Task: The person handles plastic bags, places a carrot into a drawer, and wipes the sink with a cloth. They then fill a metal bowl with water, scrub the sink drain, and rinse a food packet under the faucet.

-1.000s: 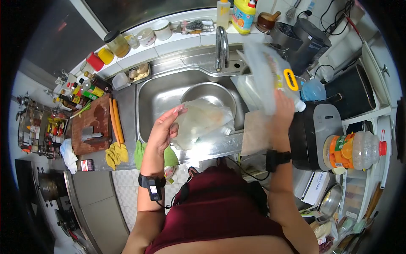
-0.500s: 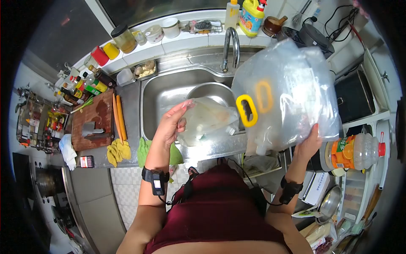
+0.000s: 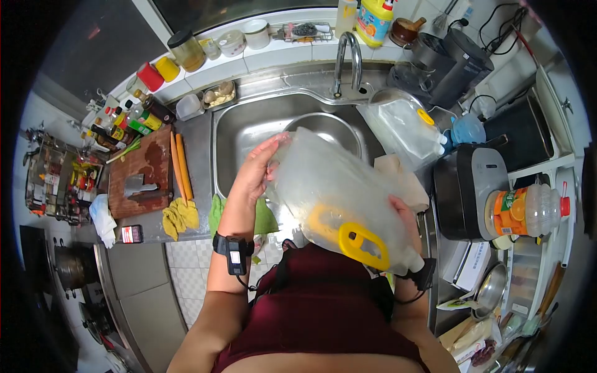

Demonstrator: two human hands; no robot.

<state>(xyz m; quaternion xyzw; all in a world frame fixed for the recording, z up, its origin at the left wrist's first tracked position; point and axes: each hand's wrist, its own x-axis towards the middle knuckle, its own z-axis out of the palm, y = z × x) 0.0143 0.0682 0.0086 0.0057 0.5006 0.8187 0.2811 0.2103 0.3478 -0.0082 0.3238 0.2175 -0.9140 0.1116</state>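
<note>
A large clear plastic water bag (image 3: 336,180) is stretched between my two hands, over the sink's front edge and before my torso. Its yellow handle (image 3: 349,244) points toward me, and a white spout (image 3: 412,261) sticks out at the lower right. My left hand (image 3: 255,165) pinches the upper left edge of the bag. At the right side my right hand (image 3: 407,217) grips the bag, with its fingers partly hidden. Behind it the steel sink (image 3: 231,127) holds a round metal bowl (image 3: 323,119), partly covered by the bag.
Another clear bag (image 3: 401,127) with a blue cap lies right of the sink, near a black appliance (image 3: 463,193). The faucet (image 3: 339,62) stands behind the sink. On the left are a cutting board (image 3: 140,161) with a cleaver (image 3: 138,185), carrots (image 3: 180,165) and cloths (image 3: 180,219).
The yellow-handled bag has swung down and left, closer to my torso, and my right hand has moved left. The counter on the right is uncovered, showing another bag. My left hand stays nearly in place.
</note>
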